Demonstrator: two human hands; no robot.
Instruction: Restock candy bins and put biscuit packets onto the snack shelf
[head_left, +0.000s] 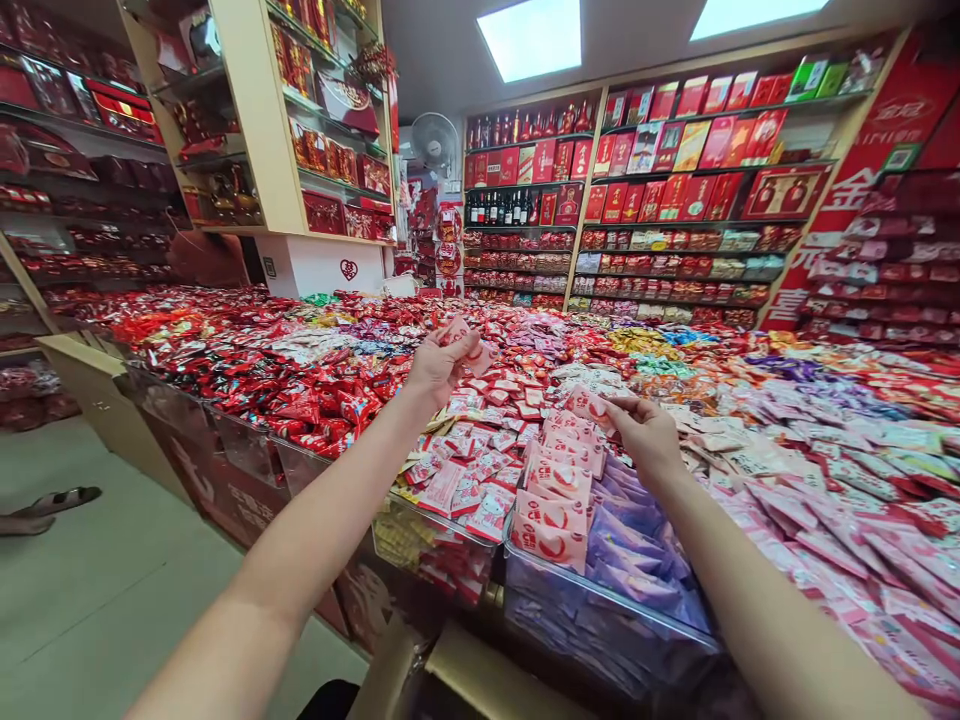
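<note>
My left hand (441,362) is raised over the candy display, its fingers closed on a small pink candy packet (478,358). Lower and to the right, my right hand (646,435) pinches another pink packet (582,403) at the back end of a row of upright pink packets (556,484). That row fills the left side of a clear plastic bin (600,608). Beside it in the same bin stand purple packets (630,548). Between my arms lie white and red packets (487,505) with a cartoon print.
Heaps of red-wrapped candies (300,400) spread to the left, and pale pink packets (817,540) to the right. An open cardboard box (487,675) sits below the bin. Shelves (592,180) of red boxes and bottles line the back. A person's sandalled foot (67,500) shows at left.
</note>
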